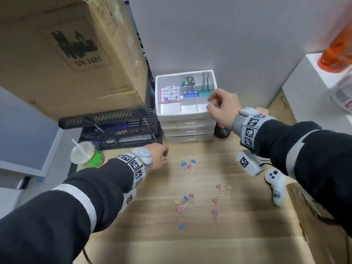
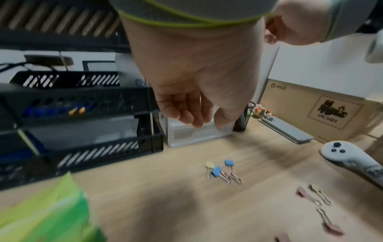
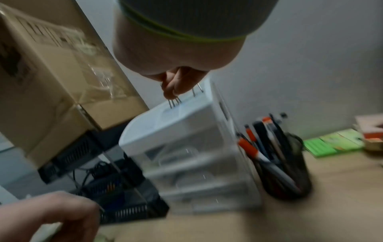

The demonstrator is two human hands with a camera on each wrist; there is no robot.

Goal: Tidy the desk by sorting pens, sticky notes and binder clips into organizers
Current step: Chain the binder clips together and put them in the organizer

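Binder clips (image 1: 185, 200) lie scattered on desk in front of white organizer (image 1: 185, 111); our right hand (image 1: 223, 107) pinches something teal over its tray; left hand (image 1: 160, 159) hangs loosely curled. Risk: clip drops into wrong compartment, w/ dividers close.

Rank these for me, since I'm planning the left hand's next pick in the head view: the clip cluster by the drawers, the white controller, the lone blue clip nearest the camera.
1. Clip cluster, just right of the left hand.
2. Lone blue clip, toward the camera.
3. White controller, far right.
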